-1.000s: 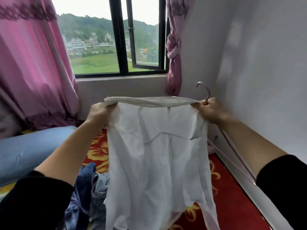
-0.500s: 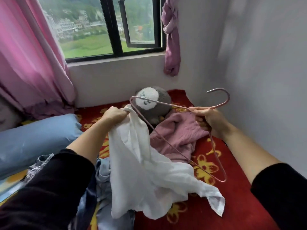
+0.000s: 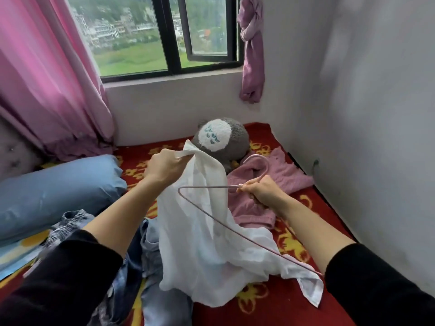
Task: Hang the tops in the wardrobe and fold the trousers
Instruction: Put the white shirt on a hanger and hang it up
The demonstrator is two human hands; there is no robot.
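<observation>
White top (image 3: 202,231) in left hand (image 3: 164,168); hanger (image 3: 211,217) across it, jeans (image 3: 150,267) beneath.

Top off the hanger, hanger swung down

A second ago the white top (image 3: 200,231) was stretched wide between both hands at chest height; now only the left hand (image 3: 164,168) grips one bunched edge and the rest sags onto the bed (image 3: 270,309). The right hand (image 3: 261,191) has dropped, and the pink hanger (image 3: 211,215) it holds, half a second ago raised with its hook to the right, now lies lower across the cloth with the hook up
</observation>
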